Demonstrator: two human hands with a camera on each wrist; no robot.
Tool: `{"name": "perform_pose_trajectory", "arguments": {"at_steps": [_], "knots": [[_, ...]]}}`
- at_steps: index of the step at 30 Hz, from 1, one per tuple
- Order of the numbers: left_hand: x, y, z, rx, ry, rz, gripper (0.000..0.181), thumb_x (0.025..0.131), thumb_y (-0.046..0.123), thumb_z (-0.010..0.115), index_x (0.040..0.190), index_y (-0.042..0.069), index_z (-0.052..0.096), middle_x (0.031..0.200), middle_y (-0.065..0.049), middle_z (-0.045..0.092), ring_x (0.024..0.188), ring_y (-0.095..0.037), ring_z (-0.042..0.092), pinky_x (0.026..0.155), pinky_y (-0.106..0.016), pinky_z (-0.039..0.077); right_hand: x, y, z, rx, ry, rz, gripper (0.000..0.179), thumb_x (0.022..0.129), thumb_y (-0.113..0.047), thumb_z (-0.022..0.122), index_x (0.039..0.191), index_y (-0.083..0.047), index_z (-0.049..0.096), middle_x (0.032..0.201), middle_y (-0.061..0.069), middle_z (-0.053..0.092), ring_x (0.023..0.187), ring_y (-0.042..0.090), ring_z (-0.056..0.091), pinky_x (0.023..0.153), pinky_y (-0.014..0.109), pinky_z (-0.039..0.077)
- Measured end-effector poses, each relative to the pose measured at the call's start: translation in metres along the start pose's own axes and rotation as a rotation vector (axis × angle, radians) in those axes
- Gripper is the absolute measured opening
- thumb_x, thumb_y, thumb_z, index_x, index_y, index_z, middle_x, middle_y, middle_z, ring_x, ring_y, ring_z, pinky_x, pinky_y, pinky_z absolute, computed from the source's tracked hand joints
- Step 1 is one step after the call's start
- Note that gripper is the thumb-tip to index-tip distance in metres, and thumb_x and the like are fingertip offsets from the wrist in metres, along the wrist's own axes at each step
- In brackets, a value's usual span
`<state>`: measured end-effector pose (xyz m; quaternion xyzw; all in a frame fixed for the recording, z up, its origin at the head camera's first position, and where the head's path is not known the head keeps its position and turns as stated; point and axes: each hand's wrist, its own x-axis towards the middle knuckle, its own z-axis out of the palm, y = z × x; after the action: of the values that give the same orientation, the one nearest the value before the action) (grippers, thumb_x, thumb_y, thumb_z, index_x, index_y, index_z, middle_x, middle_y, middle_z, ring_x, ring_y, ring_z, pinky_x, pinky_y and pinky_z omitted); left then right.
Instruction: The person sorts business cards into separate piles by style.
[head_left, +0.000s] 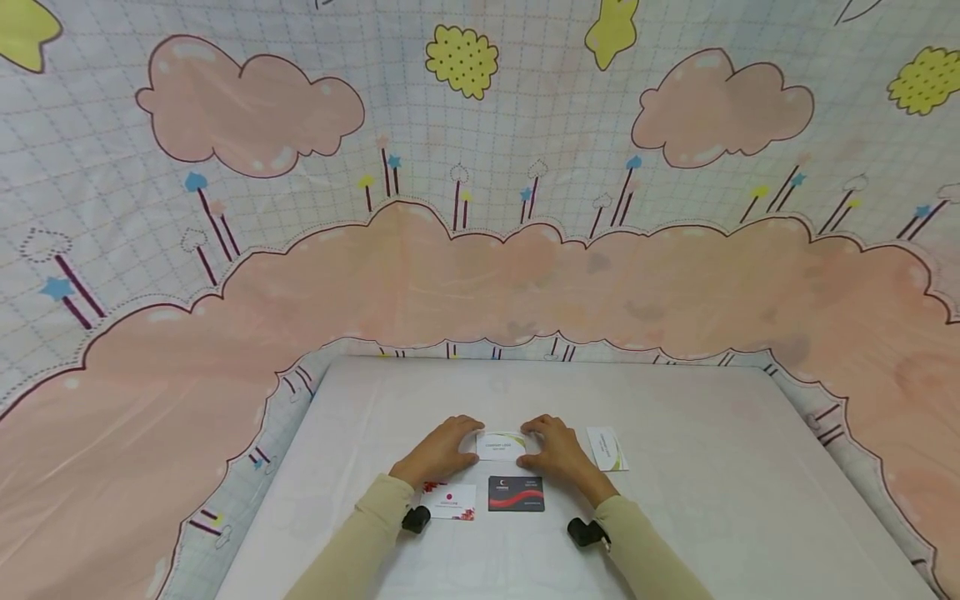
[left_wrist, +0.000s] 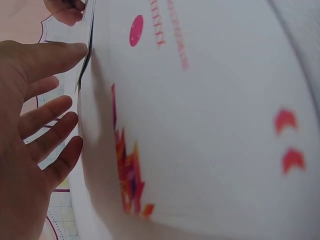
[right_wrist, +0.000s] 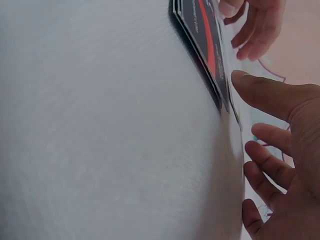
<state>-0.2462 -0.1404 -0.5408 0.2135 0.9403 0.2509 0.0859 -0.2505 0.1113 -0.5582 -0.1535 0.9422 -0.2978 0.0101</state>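
A white business card (head_left: 501, 446) with a green curve and grey print lies flat on the table, between both hands in the head view. My left hand (head_left: 442, 450) is at its left side, thumb and index finger spread near its corners. The right hand (head_left: 557, 452) mirrors this at the right side. In the left wrist view the left thumb (left_wrist: 65, 57) reaches a card edge; contact is hard to tell. The right thumb (right_wrist: 260, 90) is close to the edges of the dark card stack (right_wrist: 197, 45) in the right wrist view.
Nearer the body lie a white card with red decoration (head_left: 453, 502) and a dark card with a red wave (head_left: 516, 494). Another white-and-green card (head_left: 607, 449) lies turned beside the right hand. A white cloth covers the table (head_left: 712, 483); a patterned curtain (head_left: 510, 283) hangs behind.
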Motion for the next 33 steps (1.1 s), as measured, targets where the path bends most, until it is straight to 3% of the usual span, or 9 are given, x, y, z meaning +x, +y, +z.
{"name": "perform_pose_trajectory", "arguments": {"at_steps": [6, 14, 21, 27, 33], "knots": [[-0.001, 0.002, -0.003, 0.011, 0.031, 0.016, 0.054, 0.090, 0.028, 0.071, 0.139, 0.017, 0.052, 0.146, -0.007, 0.049, 0.139, -0.028, 0.043, 0.115, -0.048, 0.037, -0.007, -0.002, -0.008, 0.033, 0.040, -0.008, 0.050, 0.075, -0.031, 0.085, 0.118, -0.014, 0.067, 0.127, 0.009, 0.062, 0.122, 0.032, 0.053, 0.103, 0.056, 0.040], [-0.005, 0.020, -0.015, 0.007, 0.069, 0.053, 0.053, 0.090, 0.029, 0.072, 0.138, 0.018, 0.053, 0.147, -0.006, 0.049, 0.138, -0.028, 0.044, 0.114, -0.049, 0.038, -0.025, 0.000, -0.029, 0.052, 0.137, -0.015, 0.045, 0.078, -0.028, 0.082, 0.118, -0.014, 0.067, 0.127, 0.008, 0.062, 0.122, 0.032, 0.054, 0.103, 0.055, 0.040], [-0.003, 0.038, -0.016, 0.031, 0.166, 0.122, 0.049, 0.091, 0.030, 0.070, 0.135, 0.015, 0.056, 0.139, -0.006, 0.056, 0.132, -0.026, 0.051, 0.109, -0.045, 0.044, -0.042, 0.004, -0.044, 0.012, 0.202, 0.004, 0.041, 0.080, -0.027, 0.081, 0.117, -0.014, 0.068, 0.125, 0.008, 0.062, 0.121, 0.032, 0.055, 0.101, 0.058, 0.041], [0.009, 0.057, -0.014, 0.013, 0.259, 0.136, 0.044, 0.092, 0.029, 0.067, 0.132, 0.011, 0.059, 0.133, -0.007, 0.061, 0.126, -0.026, 0.056, 0.105, -0.044, 0.047, -0.059, 0.012, -0.058, 0.019, 0.272, 0.030, 0.042, 0.079, -0.023, 0.082, 0.116, -0.008, 0.068, 0.123, 0.014, 0.062, 0.119, 0.037, 0.055, 0.099, 0.061, 0.040], [0.029, 0.074, -0.009, -0.026, 0.261, 0.132, 0.046, 0.093, 0.028, 0.065, 0.135, 0.009, 0.057, 0.134, -0.009, 0.060, 0.127, -0.027, 0.055, 0.105, -0.044, 0.046, -0.068, 0.028, -0.067, 0.002, 0.324, 0.047, 0.045, 0.079, -0.024, 0.082, 0.117, -0.006, 0.067, 0.124, 0.017, 0.061, 0.118, 0.040, 0.054, 0.096, 0.063, 0.040]]}}
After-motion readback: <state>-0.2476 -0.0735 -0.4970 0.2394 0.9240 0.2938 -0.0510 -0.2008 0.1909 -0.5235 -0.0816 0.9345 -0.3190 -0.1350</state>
